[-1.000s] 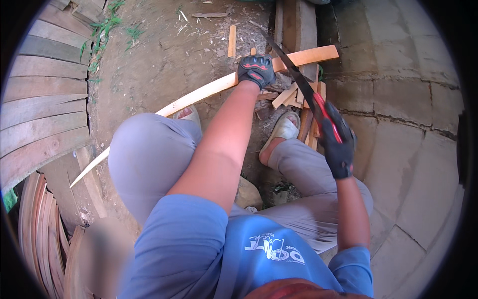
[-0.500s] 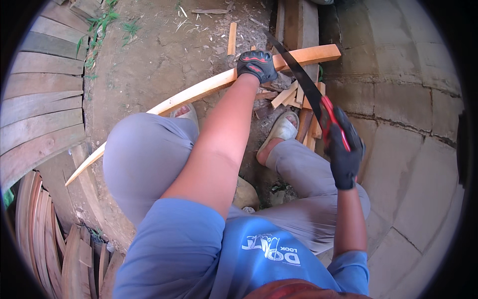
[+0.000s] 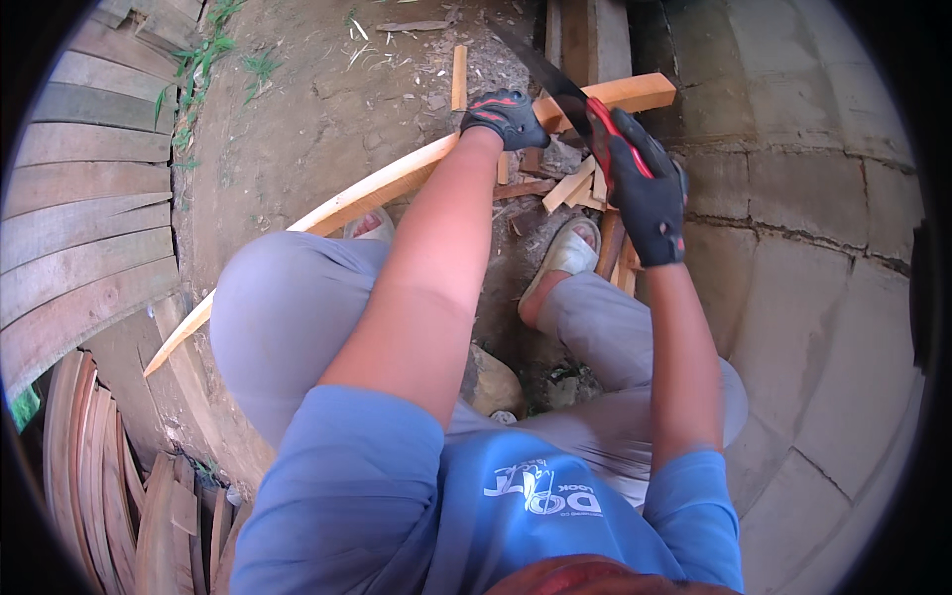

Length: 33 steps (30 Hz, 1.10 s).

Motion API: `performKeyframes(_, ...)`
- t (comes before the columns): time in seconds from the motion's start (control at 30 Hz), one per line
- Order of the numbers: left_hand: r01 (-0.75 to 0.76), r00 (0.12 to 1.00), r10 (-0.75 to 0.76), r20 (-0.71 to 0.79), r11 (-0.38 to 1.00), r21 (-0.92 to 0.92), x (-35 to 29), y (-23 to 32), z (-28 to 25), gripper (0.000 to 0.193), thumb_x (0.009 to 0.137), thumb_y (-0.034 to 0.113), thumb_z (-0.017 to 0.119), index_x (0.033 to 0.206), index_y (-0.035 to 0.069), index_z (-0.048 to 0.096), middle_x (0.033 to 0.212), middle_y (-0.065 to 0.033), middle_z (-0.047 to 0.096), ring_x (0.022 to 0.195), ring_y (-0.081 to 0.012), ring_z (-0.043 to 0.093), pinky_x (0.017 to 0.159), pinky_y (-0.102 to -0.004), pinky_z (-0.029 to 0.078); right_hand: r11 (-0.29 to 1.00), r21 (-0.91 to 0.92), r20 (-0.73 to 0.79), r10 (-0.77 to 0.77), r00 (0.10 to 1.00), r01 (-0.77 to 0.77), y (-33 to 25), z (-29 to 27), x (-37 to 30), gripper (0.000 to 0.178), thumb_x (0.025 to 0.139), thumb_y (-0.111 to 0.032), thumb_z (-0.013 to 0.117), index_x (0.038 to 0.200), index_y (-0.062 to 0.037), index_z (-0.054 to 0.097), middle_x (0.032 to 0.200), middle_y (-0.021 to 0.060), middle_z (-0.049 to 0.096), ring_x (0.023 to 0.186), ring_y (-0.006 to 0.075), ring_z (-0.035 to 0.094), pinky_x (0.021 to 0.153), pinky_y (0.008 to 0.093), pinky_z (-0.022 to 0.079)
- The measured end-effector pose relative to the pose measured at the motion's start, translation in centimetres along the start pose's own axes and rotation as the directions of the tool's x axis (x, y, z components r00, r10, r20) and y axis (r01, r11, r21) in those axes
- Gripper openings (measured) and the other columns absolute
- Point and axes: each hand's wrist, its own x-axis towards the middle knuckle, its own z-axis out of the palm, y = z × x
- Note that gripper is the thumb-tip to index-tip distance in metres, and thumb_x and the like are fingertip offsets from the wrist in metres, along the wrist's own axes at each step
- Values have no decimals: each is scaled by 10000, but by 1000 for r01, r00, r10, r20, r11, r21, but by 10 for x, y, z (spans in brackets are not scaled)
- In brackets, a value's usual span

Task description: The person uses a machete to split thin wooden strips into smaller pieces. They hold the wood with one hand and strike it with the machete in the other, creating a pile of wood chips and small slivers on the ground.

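Observation:
A long pale wooden strip (image 3: 392,183) runs from the lower left, across my left knee, to the upper right. Wearing a black and red glove, my left hand (image 3: 506,119) is closed around it toward its right part. My right hand (image 3: 647,193), also gloved, grips the red handle of a handsaw (image 3: 548,77). The dark blade lies across the strip just right of my left hand and points up and left. Whether its teeth are in a cut cannot be made out.
Short offcuts (image 3: 573,185) lie near my right foot, and a thin wood piece (image 3: 459,77) rests on the dirt. A timber beam (image 3: 607,45) stands behind the strip. Stacked boards (image 3: 89,188) line the left; a concrete block wall (image 3: 793,208) is at the right.
My right hand has pushed the saw forward, up and to the left, so its handle is now close to the strip. My left hand keeps its hold, shifted only slightly.

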Motion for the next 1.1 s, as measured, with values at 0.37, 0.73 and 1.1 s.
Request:
performKeyframes(0.37,-23,1000,23,18,999,36,6,-3,5,747,721,623,751,1300,151,769,1273,-155,771,1154,-340,741,1009,-463,580,947,-167,-14,276,961,-275,-95,-147,-129,398,1061,-226,670,1413,-47,718,940,63,744,606,69,564,610,267,496)
performKeyframes(0.73,-19,1000,20,-20,999,43,5,-7,4,745,711,619,773,1293,155,766,1249,-163,777,1146,-336,746,993,-467,588,965,-164,-89,193,977,-206,-73,-157,-95,400,1026,-126,645,1411,-51,726,1052,67,761,824,105,649,794,280,533)
performKeyframes(1.1,62,987,-52,-155,996,62,-24,16,8,613,770,496,782,1264,134,759,1250,-173,767,1169,-350,742,1005,-470,597,981,-194,36,19,999,-11,-49,-60,-71,356,1056,-216,668,1370,-61,731,1295,163,775,1206,287,746,1036,388,551)
